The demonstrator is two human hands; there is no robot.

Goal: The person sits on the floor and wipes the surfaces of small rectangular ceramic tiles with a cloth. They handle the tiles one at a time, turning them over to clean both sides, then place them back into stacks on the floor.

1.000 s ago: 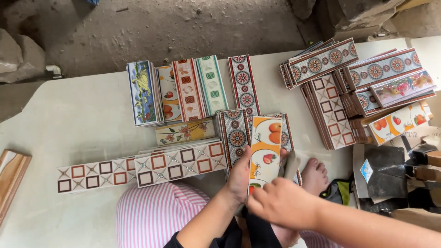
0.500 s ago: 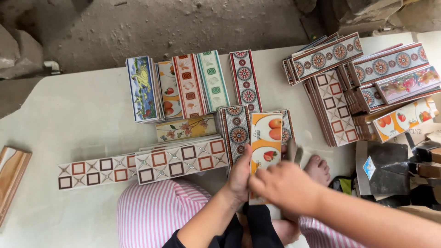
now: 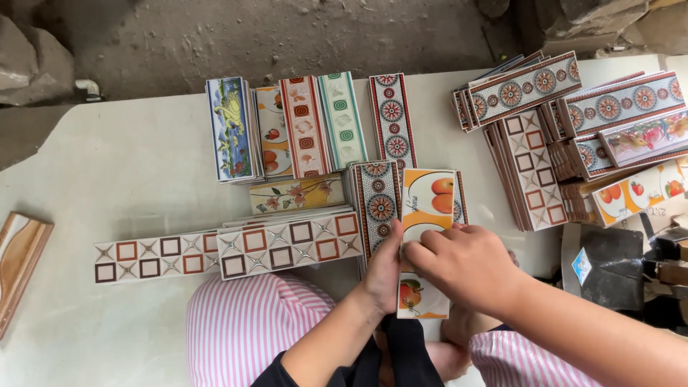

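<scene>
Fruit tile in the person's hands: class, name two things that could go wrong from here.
1. The fruit tile is held over the lap by the left hand and right hand; a slip could drop it.
2. It stands close to the medallion stack, so its edge might knock and chip those tiles.

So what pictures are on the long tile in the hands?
Orange fruit on orange-and-white tile, head view.
</scene>
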